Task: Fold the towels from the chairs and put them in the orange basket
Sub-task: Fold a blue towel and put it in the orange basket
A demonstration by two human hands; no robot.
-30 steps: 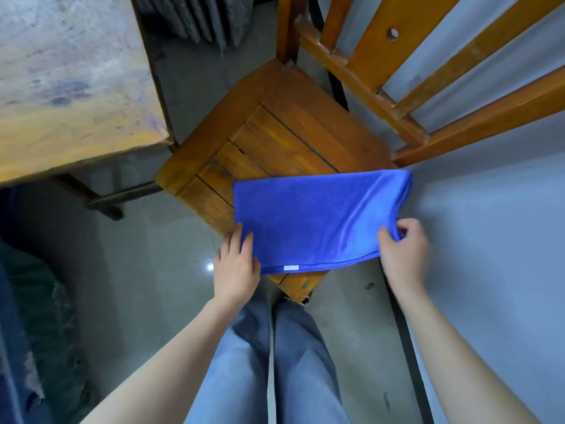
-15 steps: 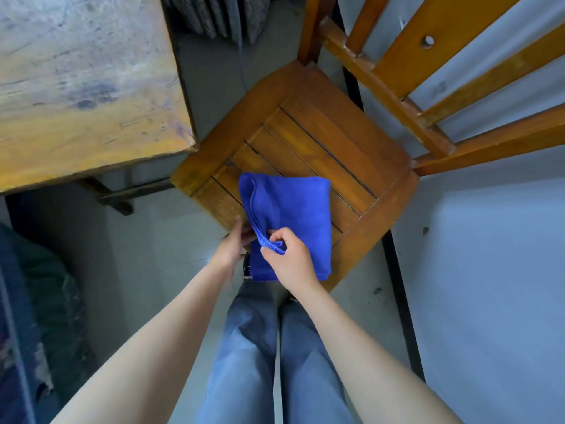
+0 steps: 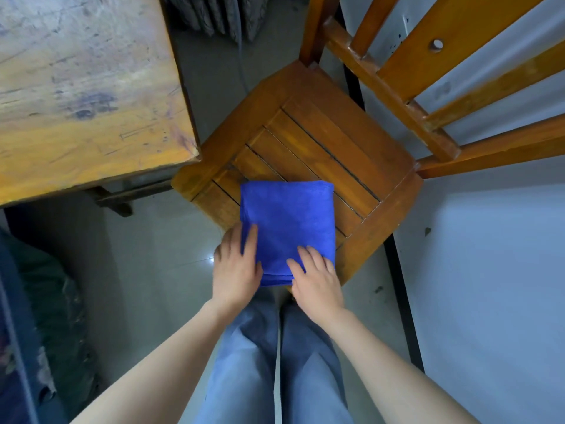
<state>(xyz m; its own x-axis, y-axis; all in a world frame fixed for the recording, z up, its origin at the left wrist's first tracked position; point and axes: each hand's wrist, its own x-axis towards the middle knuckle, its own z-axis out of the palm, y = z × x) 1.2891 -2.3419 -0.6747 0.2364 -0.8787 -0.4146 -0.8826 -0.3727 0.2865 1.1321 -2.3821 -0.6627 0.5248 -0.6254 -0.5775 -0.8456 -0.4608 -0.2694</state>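
A blue towel (image 3: 287, 221) lies folded into a thick square on the near corner of the wooden chair seat (image 3: 321, 142). Its near edge hangs slightly over the seat's corner. My left hand (image 3: 237, 264) clasps the towel's near left edge, thumb on top and fingers along the side. My right hand (image 3: 318, 280) lies flat on the near right part of the towel, fingers spread. No orange basket is in view.
A worn wooden table (image 3: 85, 87) stands at the upper left, its corner close to the chair. The chair's slatted back (image 3: 428, 96) rises at the upper right against a pale wall (image 3: 489, 270). Dark bundles (image 3: 33, 316) lie on the floor at the left.
My right hand carried the towel's right end over to the left, halving it. It then let go and now rests flat on the squared towel; the left hand stayed at the near left edge.
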